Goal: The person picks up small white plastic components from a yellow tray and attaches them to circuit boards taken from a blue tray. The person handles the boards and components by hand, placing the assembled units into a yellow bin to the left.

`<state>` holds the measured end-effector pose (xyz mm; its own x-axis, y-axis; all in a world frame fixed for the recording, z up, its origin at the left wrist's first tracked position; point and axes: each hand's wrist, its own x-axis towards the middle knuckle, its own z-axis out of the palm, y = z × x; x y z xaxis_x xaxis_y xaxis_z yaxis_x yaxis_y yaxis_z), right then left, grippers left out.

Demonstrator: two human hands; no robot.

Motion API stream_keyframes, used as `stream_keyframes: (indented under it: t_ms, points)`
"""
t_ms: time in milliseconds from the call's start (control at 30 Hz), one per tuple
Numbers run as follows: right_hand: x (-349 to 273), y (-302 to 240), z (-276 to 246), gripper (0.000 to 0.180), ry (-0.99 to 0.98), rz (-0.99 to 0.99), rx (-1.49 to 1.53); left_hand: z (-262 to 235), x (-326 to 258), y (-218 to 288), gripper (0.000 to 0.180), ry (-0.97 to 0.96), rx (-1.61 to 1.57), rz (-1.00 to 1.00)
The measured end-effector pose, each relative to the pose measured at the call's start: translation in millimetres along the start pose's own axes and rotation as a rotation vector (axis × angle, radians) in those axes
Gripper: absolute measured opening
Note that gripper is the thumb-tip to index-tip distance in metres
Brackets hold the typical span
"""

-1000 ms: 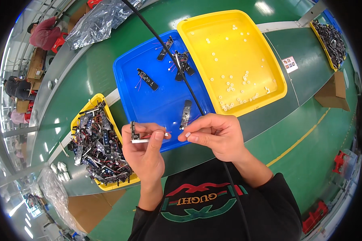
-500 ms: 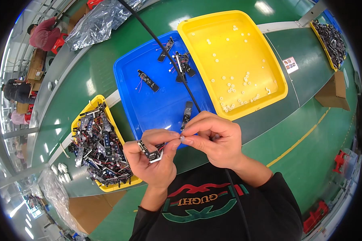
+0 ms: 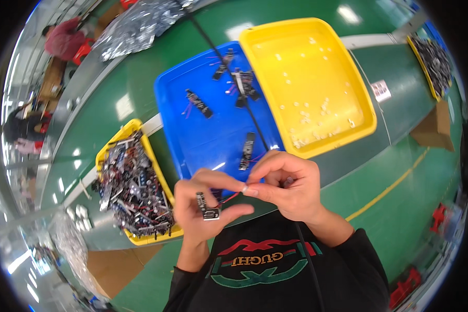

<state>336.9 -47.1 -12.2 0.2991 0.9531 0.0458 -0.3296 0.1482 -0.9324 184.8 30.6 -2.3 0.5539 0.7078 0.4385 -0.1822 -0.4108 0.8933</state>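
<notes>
My left hand (image 3: 190,210) cradles a small black circuit board (image 3: 209,212) with red and dark wires. Its index fingertip touches a tiny white part (image 3: 245,189), while its thumb is held apart below. My right hand (image 3: 295,190) is closed, thumb and index finger pinching that white part near the wire's end. Just beyond the hands is a blue tray (image 3: 213,140), where several black circuit boards with wires lie, one board (image 3: 247,151) close to my right fingers. A yellow tray (image 3: 296,67) adjoins it, scattered with small white rings (image 3: 325,106).
At the left, a yellow bin (image 3: 136,239) is heaped with circuit boards. Another yellow bin (image 3: 430,67) of dark parts stands far right, near a cardboard box (image 3: 437,127). A black cable (image 3: 208,39) crosses over the trays. People sit at the far left, one in a red top (image 3: 65,39).
My left thumb has lifted off the white part and dropped lower. The board in my left hand has turned. My whole view has shifted slightly, and both hands appear a little further right.
</notes>
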Motion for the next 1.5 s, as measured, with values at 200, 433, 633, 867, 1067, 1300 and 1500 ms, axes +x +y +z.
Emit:
stream_keyframes:
  t_ms: [200,433,633,867,1067,1300,1500]
  points:
    - [-4.7,14.1,-6.2,0.021,-0.06,0.19,0.256,-27.9,-20.1,7.8,0.046,0.259,-0.036,-0.16]
    - [6.8,13.4,-11.4,0.025,0.005,0.294,0.396,-125.9,-56.5,51.8,0.039,0.71,0.574,-0.158]
    - [4.7,14.0,4.9,0.019,0.123,0.461,0.724,-174.9,-77.7,38.3,0.029,0.899,0.787,-0.278]
    - [4.2,14.4,14.7,0.05,0.123,0.615,0.74,-175.7,-100.2,18.1,0.019,0.719,1.051,-0.26]
    - [19.1,11.0,21.7,0.038,0.202,0.574,0.612,-162.2,-115.0,7.3,0.046,0.511,1.209,-0.211]
    - [13.4,30.5,-6.7,0.032,-0.055,0.589,0.907,-142.9,-127.9,4.7,0.068,0.385,1.18,-0.279]
    - [18.4,21.8,15.9,0.038,0.327,0.669,0.717,-147.8,-132.4,4.1,0.064,0.508,1.003,-0.132]
